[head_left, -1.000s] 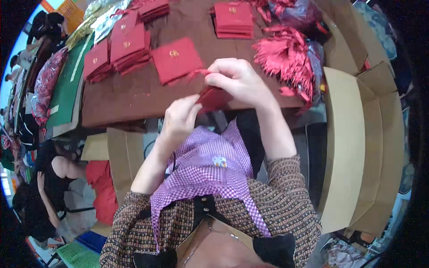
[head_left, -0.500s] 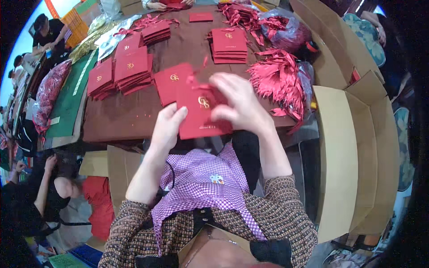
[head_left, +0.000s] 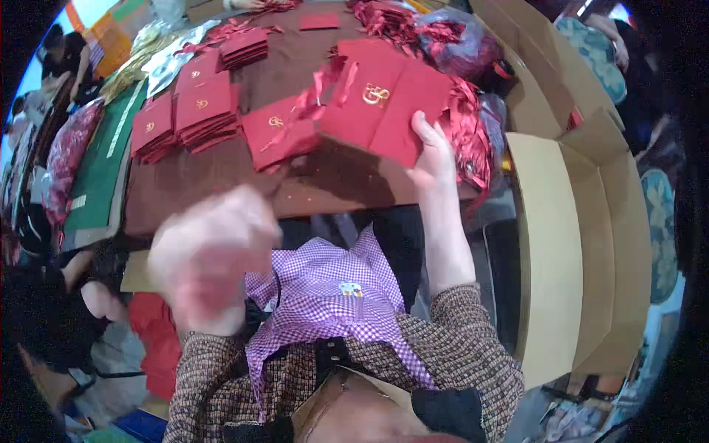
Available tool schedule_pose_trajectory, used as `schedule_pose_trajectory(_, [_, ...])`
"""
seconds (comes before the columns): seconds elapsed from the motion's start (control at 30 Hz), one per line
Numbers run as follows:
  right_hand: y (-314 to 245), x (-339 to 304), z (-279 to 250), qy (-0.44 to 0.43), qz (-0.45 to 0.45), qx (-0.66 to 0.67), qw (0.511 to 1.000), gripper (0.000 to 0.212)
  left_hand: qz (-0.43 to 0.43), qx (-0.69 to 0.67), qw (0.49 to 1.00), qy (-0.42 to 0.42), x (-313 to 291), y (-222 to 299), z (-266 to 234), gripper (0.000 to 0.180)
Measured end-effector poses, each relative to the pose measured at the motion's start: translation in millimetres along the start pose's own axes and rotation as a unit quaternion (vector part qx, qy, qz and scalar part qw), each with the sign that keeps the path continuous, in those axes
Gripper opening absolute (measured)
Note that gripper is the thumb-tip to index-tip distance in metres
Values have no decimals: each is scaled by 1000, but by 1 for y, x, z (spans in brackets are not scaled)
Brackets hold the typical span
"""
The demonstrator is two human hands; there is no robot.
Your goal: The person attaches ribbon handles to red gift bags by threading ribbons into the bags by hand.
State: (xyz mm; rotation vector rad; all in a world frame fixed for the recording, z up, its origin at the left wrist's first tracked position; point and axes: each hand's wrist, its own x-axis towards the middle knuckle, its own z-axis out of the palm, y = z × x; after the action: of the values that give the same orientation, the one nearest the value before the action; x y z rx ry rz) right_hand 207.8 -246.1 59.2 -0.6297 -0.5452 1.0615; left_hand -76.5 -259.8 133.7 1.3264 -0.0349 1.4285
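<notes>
My right hand [head_left: 436,159] grips the right edge of a red gift pouch [head_left: 354,107], thumb on its face. The pouch is held up, tilted and spread wide above the table, with a gold emblem on it and a red ribbon at its left side. My left hand [head_left: 221,247] is raised off the table near my left sleeve, apart from the pouch. Motion smears its fingers, so what it may hold cannot be told. Another red pouch [head_left: 277,129] with a gold emblem lies on the brown tablecloth left of the held one, a ribbon across it.
Stacks of red pouches [head_left: 207,111] stand on the left of the table. Bundles of red ribbon [head_left: 469,129] lie on the right, beside a clear plastic bag [head_left: 454,40]. An open cardboard box [head_left: 557,258] stands to the right. Another person's hand [head_left: 247,4] shows at the far edge.
My left hand has let go of the pouch and swung down toward me. The pouch has opened out and moved up and right in my right hand.
</notes>
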Motion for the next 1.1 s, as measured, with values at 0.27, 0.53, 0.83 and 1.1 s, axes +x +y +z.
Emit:
schedule_pose_trajectory(0.27, [23, -6, -5, -11, 48, 159, 986, 40, 311, -132, 811, -477, 25, 79, 32, 12])
schedule_pose_trajectory(0.53, [29, -9, -15, -13, 60, 138, 988, 45, 418, 259, 808, -325, 3, 101, 21, 29])
schedule_pose_trajectory(0.83, [45, 1, -25, -16, 78, 153, 985, 39, 386, 196, 830, -353, 15, 92, 21, 14])
schedule_pose_trajectory(1.1, [30, 56, -42, 107, 175, 112, 972, 36, 127, 119, 913, -369, 23, 72, -15, 21])
